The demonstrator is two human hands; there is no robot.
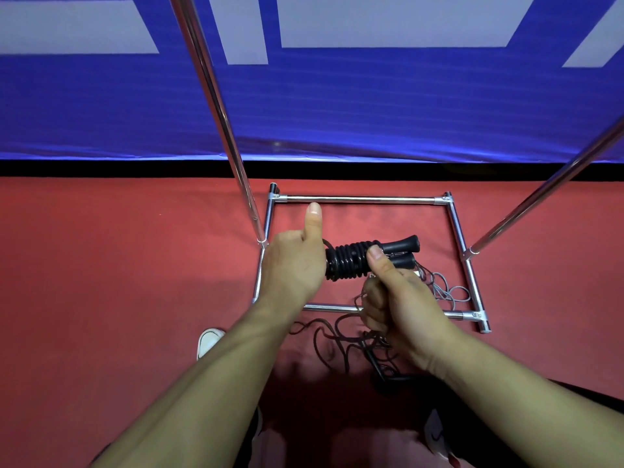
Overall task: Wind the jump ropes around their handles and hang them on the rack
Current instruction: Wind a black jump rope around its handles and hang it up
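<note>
A black jump rope (pixel 351 260) is wound in tight coils around its two black handles (pixel 401 246), which stick out to the right. My left hand (pixel 293 261) grips the left end of the bundle, thumb pointing up. My right hand (pixel 395 298) holds the rope's loose part just below the coils, thumb pressed against them. A tangle of dark rope (pixel 341 342) lies on the red floor under my hands. A thin grey rope (pixel 449 292) lies inside the rack's base.
The chrome rack (pixel 361 199) has a rectangular base on the red floor and two slanted poles (pixel 219 113) rising left and right. A blue banner wall stands behind. White shoes (pixel 207 341) show at the left and at the bottom right.
</note>
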